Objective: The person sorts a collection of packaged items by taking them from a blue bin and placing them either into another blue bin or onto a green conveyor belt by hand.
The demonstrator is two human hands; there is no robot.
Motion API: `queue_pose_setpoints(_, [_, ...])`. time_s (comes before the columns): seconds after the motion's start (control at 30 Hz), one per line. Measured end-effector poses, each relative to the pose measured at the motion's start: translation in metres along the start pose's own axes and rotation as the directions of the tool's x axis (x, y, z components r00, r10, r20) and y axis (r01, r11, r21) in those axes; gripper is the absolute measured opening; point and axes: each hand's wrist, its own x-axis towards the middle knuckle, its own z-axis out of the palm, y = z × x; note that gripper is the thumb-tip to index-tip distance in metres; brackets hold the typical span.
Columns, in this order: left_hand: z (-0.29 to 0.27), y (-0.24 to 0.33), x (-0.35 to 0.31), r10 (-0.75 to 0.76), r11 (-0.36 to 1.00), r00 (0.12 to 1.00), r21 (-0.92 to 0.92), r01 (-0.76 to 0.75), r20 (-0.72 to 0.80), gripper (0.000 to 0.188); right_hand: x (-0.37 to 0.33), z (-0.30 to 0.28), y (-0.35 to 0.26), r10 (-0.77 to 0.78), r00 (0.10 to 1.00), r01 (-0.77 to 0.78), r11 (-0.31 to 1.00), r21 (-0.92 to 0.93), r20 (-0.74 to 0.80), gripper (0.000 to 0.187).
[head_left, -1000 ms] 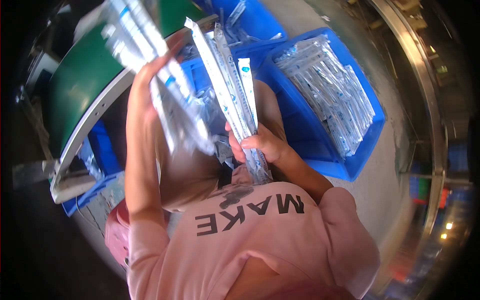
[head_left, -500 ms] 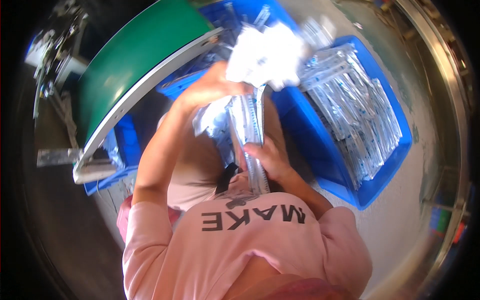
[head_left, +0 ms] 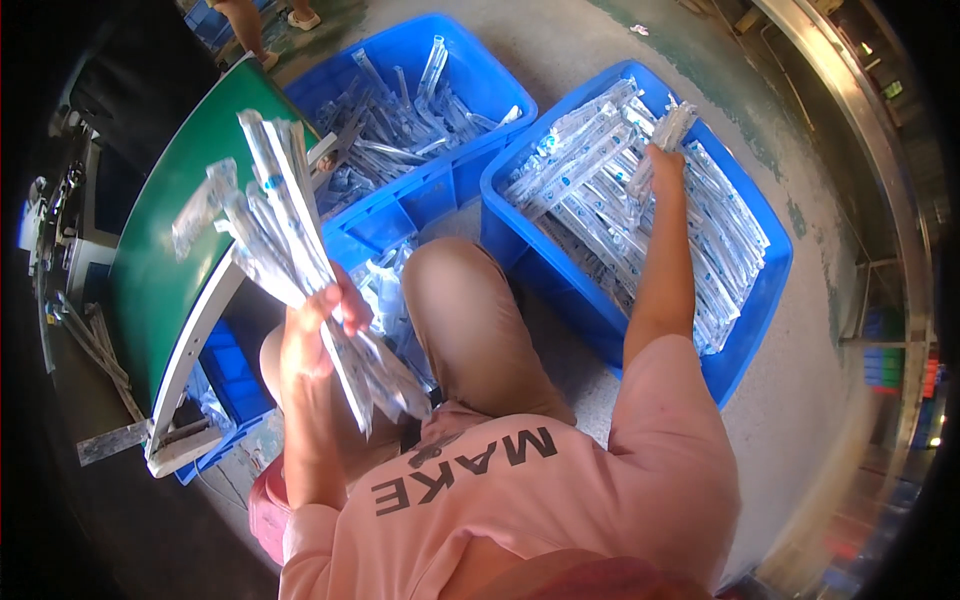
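Note:
My left hand (head_left: 325,325) is closed around a fanned bunch of long clear plastic packets (head_left: 285,210), held up beside the green table. The packets carry blue markings; what is inside them is too unclear to name. Stretched out to the right, my right hand (head_left: 667,165) grips a few similar packets (head_left: 676,122) above the right blue bin (head_left: 768,312). That bin is filled with long packets (head_left: 600,215) lying mostly side by side in slanting rows.
Another blue bin (head_left: 455,180) with loosely jumbled packets stands ahead. The green table (head_left: 180,235) with a pale edge curves along the left. More clear wrapping (head_left: 385,290) lies beside my knee (head_left: 455,300). A person's legs (head_left: 245,25) show at the far upper left.
My hands were together on an upright bunch before my lap. My left hand has carried packets left; my right hand has moved out over the right bin. The view has shifted.

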Motion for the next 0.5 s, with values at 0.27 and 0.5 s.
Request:
queue_pose_setpoints(0.27, [-0.018,-0.017,-0.026,-0.036,0.993,0.994,-0.117,0.023,-0.105,0.027,0.009,0.048,-0.016,-0.062,0.998,0.064,0.91,-0.409,0.02,0.047])
queue_pose_setpoints(0.5, [-0.026,-0.023,-0.03,-0.044,0.989,0.986,-0.144,0.02,-0.162,0.024,-0.003,0.058,-0.03,-0.121,0.982,-0.028,0.663,-0.748,-0.145,0.037])
